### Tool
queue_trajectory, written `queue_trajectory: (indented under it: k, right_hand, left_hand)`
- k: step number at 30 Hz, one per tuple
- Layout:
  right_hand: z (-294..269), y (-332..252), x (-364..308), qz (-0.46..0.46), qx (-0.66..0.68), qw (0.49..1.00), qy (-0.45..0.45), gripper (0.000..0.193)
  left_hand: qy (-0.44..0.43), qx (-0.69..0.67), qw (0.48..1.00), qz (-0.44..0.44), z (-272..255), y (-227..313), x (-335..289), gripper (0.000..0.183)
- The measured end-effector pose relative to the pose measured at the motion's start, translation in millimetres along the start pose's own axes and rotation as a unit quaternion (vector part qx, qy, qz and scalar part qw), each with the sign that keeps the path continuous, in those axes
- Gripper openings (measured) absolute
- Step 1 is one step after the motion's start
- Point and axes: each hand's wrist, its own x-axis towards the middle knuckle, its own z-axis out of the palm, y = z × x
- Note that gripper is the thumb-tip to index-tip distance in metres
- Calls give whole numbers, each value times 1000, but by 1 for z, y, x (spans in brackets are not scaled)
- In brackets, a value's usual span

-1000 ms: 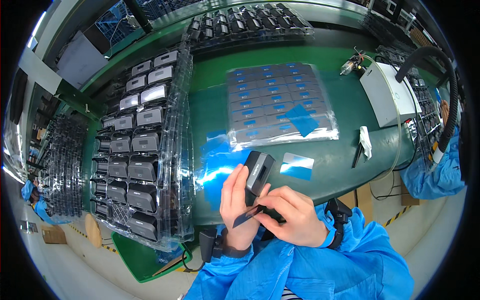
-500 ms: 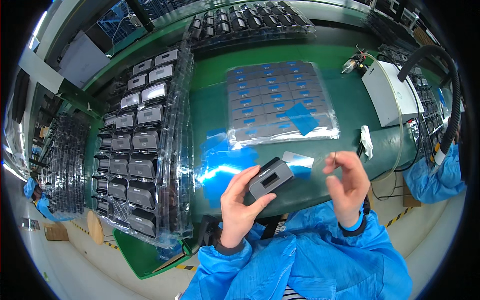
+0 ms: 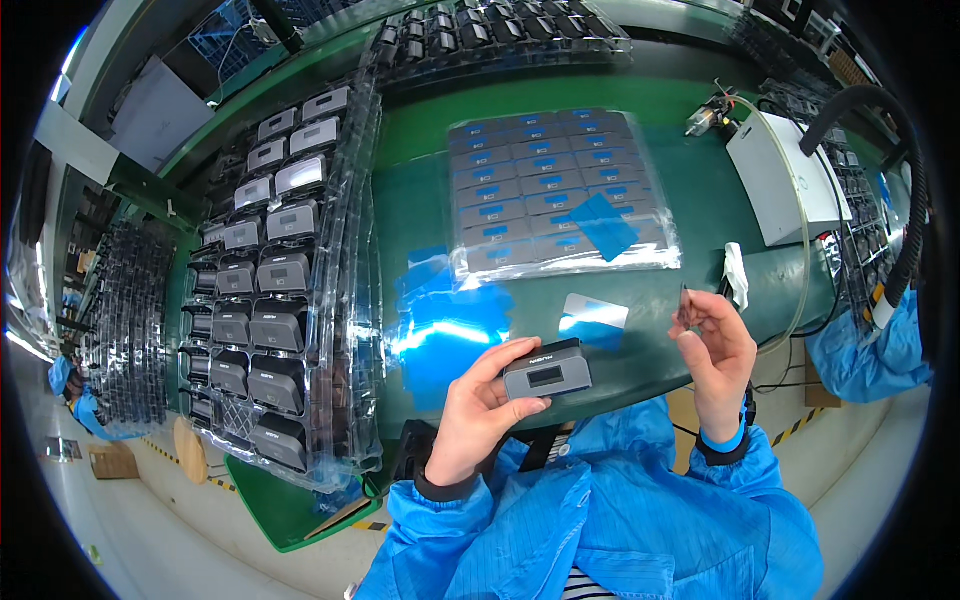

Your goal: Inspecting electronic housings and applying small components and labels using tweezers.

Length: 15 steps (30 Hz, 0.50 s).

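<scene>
A small dark grey box-shaped device (image 3: 549, 376) with a black display window is gripped between the thumb and fingers of my left hand (image 3: 474, 408), just over the bench's near edge. To the right, my right hand (image 3: 722, 352) is raised, pinching a thin dark piece (image 3: 685, 304) between thumb and fingertips; it is too small to name further. Between the hands, a pale card (image 3: 594, 316) with blue film on its lower part lies on the bench. Beyond it is a clear-edged sheet (image 3: 462, 268) bearing rows of grey panels with blue tabs, and a loose blue film piece (image 3: 604, 228) on top.
Stacked clear trays (image 3: 345, 290) full of similar devices stand at left; another tray (image 3: 500, 40) lies at the back. Blue film (image 3: 450, 320) covers the bench at centre left. A white box (image 3: 785, 180), black hose (image 3: 912, 170) and white cloth (image 3: 736, 275) are at right. A green bin (image 3: 270, 515) sits below.
My left hand has turned the device from a tilt to nearly level and slightly lower. My right hand has moved right, and the thin dark piece in its fingertips now shows more clearly.
</scene>
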Motion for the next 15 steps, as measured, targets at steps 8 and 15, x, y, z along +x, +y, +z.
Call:
queue_trajectory:
  k: [8,15]
  right_hand:
    - [0,4,-1,-28,-60,998,-17,33]
    - [23,-9,-10,-104,-260,933,-225,34]
  left_hand:
    - [-2,5,1000,-14,-1,0,-1,58]
    - [8,88,996,14,6,-2,-4,58]
